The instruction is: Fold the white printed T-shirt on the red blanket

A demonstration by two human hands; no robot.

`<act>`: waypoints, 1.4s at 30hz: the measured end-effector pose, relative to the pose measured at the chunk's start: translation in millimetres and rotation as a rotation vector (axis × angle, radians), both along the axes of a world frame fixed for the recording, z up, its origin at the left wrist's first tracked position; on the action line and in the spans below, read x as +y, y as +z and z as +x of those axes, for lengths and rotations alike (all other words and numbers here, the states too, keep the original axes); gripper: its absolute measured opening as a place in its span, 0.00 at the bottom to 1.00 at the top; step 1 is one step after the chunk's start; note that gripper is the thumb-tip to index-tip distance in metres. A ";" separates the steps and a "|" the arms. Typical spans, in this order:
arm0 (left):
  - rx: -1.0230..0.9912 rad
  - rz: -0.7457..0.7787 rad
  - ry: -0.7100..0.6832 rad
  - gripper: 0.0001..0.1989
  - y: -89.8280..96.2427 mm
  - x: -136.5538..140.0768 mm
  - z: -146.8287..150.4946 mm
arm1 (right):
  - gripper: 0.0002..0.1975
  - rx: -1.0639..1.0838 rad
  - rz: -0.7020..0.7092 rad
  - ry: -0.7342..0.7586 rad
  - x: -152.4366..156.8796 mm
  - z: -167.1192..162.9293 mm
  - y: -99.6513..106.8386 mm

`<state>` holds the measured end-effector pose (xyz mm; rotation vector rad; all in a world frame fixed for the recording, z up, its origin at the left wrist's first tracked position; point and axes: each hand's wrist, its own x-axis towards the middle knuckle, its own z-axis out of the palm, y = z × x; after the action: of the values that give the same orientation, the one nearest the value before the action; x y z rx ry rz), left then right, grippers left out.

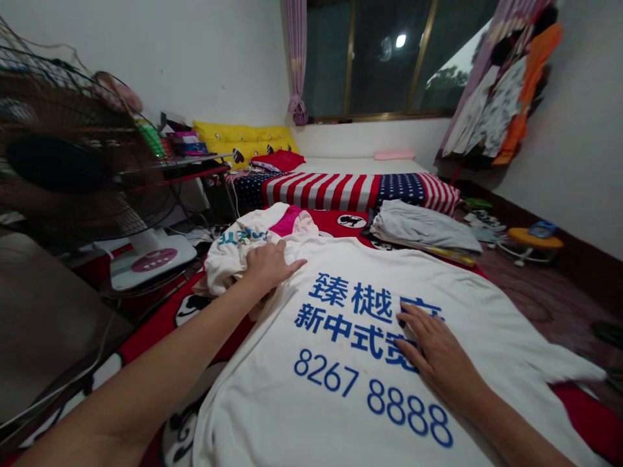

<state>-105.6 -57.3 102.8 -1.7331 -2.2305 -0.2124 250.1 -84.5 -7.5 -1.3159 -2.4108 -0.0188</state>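
A white T-shirt with blue printed characters and numbers lies spread flat on a red bed sheet. My right hand rests flat on the printed middle of the shirt, fingers apart. My left hand presses on the shirt's upper left corner, next to a heap of white and pink clothes. Neither hand grips anything.
A folded grey garment lies beyond the shirt. A stars-and-stripes blanket and yellow pillows sit further back. A standing fan is at the left. Clothes hang at the right wall; a small stool stands on the floor.
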 end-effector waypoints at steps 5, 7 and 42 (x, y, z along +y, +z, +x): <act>0.042 -0.010 -0.005 0.16 -7.4 8.6 -0.3 | 0.21 0.017 -0.017 0.006 -1.1 -0.4 2.6; -0.009 0.065 -0.032 0.14 -5.4 7.3 -8.5 | 0.21 0.024 -0.021 0.004 -1.7 -1.1 3.3; -0.584 -0.548 -0.243 0.11 -22.9 -202.6 -10.7 | 0.08 -0.070 -0.601 0.486 -100.4 -101.0 83.1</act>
<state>-116.4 -259.9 79.9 -2.5000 -2.6468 -0.1887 149.1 -184.9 75.6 -0.8966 -2.8508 0.8597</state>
